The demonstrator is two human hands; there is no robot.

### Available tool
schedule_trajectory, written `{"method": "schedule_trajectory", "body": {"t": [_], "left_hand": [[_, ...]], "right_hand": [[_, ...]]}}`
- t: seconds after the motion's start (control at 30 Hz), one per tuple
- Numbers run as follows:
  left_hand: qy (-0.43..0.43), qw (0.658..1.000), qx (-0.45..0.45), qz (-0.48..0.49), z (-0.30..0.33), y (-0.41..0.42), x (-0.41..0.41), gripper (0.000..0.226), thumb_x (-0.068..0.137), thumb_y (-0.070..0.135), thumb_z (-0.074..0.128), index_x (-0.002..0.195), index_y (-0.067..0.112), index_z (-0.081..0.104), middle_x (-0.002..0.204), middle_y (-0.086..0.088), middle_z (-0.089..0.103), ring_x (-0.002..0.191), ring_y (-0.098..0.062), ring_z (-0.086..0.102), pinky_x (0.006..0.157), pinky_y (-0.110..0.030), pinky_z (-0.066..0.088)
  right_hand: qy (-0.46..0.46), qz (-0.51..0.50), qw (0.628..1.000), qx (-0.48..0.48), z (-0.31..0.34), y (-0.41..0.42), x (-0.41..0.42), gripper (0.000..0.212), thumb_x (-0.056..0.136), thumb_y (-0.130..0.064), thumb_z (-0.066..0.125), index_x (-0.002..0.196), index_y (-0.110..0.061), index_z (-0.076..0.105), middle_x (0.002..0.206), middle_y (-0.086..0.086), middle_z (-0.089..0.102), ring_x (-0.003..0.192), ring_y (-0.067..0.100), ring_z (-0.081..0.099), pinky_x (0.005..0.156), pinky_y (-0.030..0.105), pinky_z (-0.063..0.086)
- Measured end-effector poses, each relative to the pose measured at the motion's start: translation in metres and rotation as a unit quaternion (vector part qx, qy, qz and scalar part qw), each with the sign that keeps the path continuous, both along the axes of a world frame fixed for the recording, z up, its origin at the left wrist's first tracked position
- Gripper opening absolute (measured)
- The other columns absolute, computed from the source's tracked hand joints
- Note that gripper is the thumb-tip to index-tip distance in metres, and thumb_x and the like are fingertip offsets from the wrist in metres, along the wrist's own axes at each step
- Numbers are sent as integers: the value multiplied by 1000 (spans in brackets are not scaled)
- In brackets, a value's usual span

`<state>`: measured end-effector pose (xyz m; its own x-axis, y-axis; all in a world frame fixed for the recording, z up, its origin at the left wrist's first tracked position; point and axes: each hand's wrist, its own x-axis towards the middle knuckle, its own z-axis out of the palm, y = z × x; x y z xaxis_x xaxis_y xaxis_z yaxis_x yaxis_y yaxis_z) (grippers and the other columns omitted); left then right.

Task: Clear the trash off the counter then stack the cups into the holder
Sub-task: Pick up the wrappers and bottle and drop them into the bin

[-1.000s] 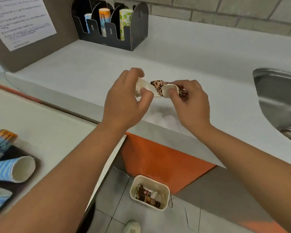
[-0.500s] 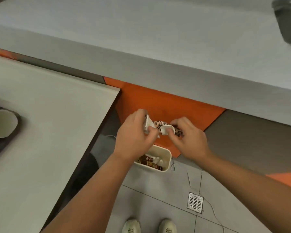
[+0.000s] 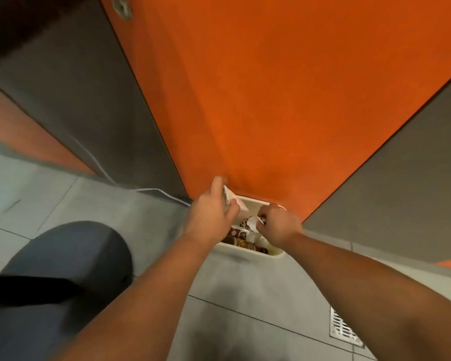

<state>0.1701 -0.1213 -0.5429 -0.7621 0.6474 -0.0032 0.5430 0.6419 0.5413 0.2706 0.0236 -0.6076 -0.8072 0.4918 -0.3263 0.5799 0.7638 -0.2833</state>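
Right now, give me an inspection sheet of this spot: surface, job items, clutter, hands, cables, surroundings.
Surface: grey tiled floor; counter not in view.
Job's things: white bin on the floor against the orange panel, holding trash; white cup piece and crumpled patterned cup held over it.
Clutter: brown bottle in the bin.
Hands: left hand grips the white piece; right hand pinches the patterned cup.
Cables: white cable along the floor.
Surroundings: floor drain, grey panels.
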Motion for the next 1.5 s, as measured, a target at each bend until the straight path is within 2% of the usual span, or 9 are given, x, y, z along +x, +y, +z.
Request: {"method": "schedule_trajectory", "body": {"t": [0.1, 0.23, 0.43, 0.53, 0.67, 0.93, 1.17, 1.27, 1.5], "left_hand": [[4, 999, -44, -6, -52, 5, -7, 30, 96, 38, 50, 119, 27, 34, 89, -1, 63, 74, -23, 64, 61, -38, 57], [-24, 996, -82, -31, -107, 12, -14, 38, 96, 41, 50, 128, 26, 35, 109, -5, 65, 94, -24, 64, 75, -39, 57], [-166, 969, -166, -82, -126, 20, -16, 69, 95, 46, 52, 152, 27, 18, 141, -7, 50, 121, -27, 53, 99, -39, 45], [-144, 972, -157, -99, -102, 24, -19, 62, 96, 40, 51, 150, 24, 26, 145, -8, 46, 129, -28, 45, 106, -42, 40], [-57, 982, -143, -110, -43, 22, -19, 41, 100, 32, 44, 140, 20, 43, 139, -8, 52, 128, -27, 44, 105, -39, 37], [-42, 986, -132, -89, 129, 4, 0, 37, 98, 33, 48, 130, 13, 48, 129, -9, 54, 121, -28, 45, 99, -38, 36], [-45, 998, -33, -28, 314, -32, 19, 43, 99, 29, 48, 140, 18, 43, 139, -3, 47, 126, -20, 45, 106, -34, 39], [-41, 999, -4, 16, 386, -56, 22, 45, 99, 34, 48, 142, 23, 41, 144, 1, 45, 128, -18, 47, 107, -40, 43], [37, 993, 4, 113, 501, -144, 14, 53, 96, 41, 52, 144, 22, 40, 147, 0, 43, 132, -18, 45, 108, -36, 40]], "right_hand": [[-44, 16, 999, 2, -48, -1, -9, 28, 89, -31, 51, 112, -21, 64, 97, 2, 69, 86, 23, 64, 74, 32, 53], [-36, 30, 999, -1, -86, 3, -13, 41, 88, -33, 52, 127, -21, 50, 105, 3, 69, 90, 24, 65, 81, 36, 53], [18, 8, 1000, -11, -68, 17, -7, 39, 90, -35, 52, 128, -26, 52, 128, -2, 60, 109, 22, 60, 83, 32, 48], [13, -7, 1000, -19, -39, 18, -4, 38, 92, -35, 51, 129, -27, 51, 128, -2, 59, 109, 22, 59, 78, 31, 47], [24, 2, 999, -28, 19, 13, 2, 38, 93, -32, 50, 131, -26, 52, 129, -2, 59, 108, 22, 59, 78, 32, 48], [74, 22, 996, -33, 195, -6, 13, 36, 94, -33, 49, 130, -28, 53, 135, -8, 55, 109, 20, 60, 81, 30, 46], [168, 68, 983, -25, 379, -31, 20, 36, 93, -41, 50, 127, -35, 54, 128, -13, 58, 117, 12, 54, 91, 34, 48], [213, 100, 972, -25, 447, -46, 13, 37, 91, -42, 53, 127, -34, 56, 128, -13, 58, 118, 9, 53, 94, 32, 46], [241, 186, 951, -54, 549, -108, -27, 46, 91, -50, 53, 135, -36, 48, 141, -12, 49, 129, 11, 46, 104, 34, 42]]}}
